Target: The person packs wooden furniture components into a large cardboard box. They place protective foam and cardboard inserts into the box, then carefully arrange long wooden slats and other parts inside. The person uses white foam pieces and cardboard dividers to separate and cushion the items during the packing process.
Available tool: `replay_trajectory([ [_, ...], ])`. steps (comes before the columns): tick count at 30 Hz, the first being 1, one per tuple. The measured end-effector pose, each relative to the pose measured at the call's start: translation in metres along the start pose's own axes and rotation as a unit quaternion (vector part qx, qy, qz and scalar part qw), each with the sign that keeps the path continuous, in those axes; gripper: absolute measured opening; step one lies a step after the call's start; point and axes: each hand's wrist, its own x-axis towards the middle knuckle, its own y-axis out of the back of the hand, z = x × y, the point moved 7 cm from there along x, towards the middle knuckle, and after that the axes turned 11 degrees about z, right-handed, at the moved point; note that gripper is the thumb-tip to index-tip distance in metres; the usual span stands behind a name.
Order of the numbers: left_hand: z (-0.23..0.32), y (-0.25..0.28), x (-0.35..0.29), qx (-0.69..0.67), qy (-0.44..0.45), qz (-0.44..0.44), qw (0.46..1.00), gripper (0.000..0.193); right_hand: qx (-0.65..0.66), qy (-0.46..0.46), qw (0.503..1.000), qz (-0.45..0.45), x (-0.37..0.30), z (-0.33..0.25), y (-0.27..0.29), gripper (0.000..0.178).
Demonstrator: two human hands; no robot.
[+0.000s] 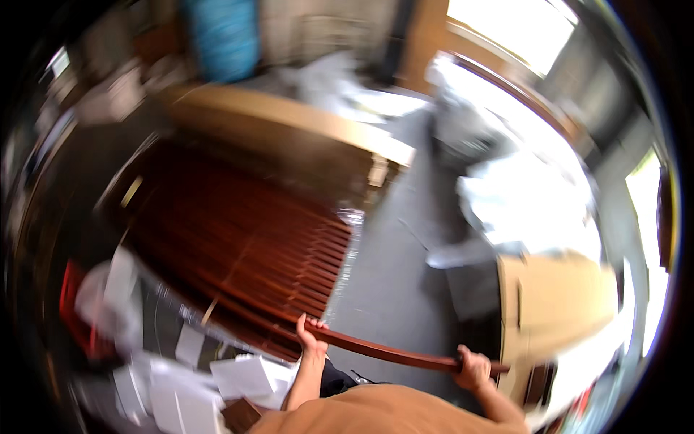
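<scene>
A long reddish-brown wooden bar [390, 354] lies across in front of my body, tilting down a little toward the right. My left hand [312, 338] holds it near its left end, thumb pointing up. Closer to the other end, my right hand [473, 367] is wrapped round the bar, and a short piece sticks out past the fist. Just beyond my left hand lies a wide stack of similar reddish-brown wooden slats [238, 224], with clear plastic wrap along its edges. The picture is smeared by motion, so fine detail is lost.
Behind the stack stands a long cardboard box [289, 119]. White foam pieces [181, 401] and a red crate [70, 304] are at the lower left. To the right are white plastic sheeting [528, 202] and a cardboard carton [557, 300]. Something blue [224, 40] stands at the back.
</scene>
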Motion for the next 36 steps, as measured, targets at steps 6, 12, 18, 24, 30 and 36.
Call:
replay_trajectory([
  [6,-0.122,-0.008,-0.106,0.166,0.058,-0.098,0.98,0.021,0.024,-0.16,0.986,0.039,-0.189,0.085,0.034,0.06],
  [12,-0.256,-0.029,-0.204,0.326,0.095,-0.233,0.911,0.017,0.214,-0.391,0.894,0.045,-0.384,0.101,0.043,0.072],
  [18,-0.423,-0.043,-0.301,0.464,0.222,-0.3,0.804,0.017,0.145,-0.55,0.808,-0.155,-0.508,0.061,0.095,0.028],
  [24,-0.6,-0.039,-0.357,0.597,0.294,-0.353,0.658,0.018,0.108,-0.695,0.707,-0.073,-0.528,0.003,0.096,0.039],
  [30,-0.781,-0.012,-0.417,0.651,0.399,-0.424,0.487,0.013,0.134,-0.814,0.564,0.027,-0.479,0.01,0.087,0.037],
  [36,-0.918,0.003,-0.495,0.693,0.412,-0.489,0.331,0.012,0.258,-0.832,0.42,0.255,-0.391,0.086,0.106,0.05],
])
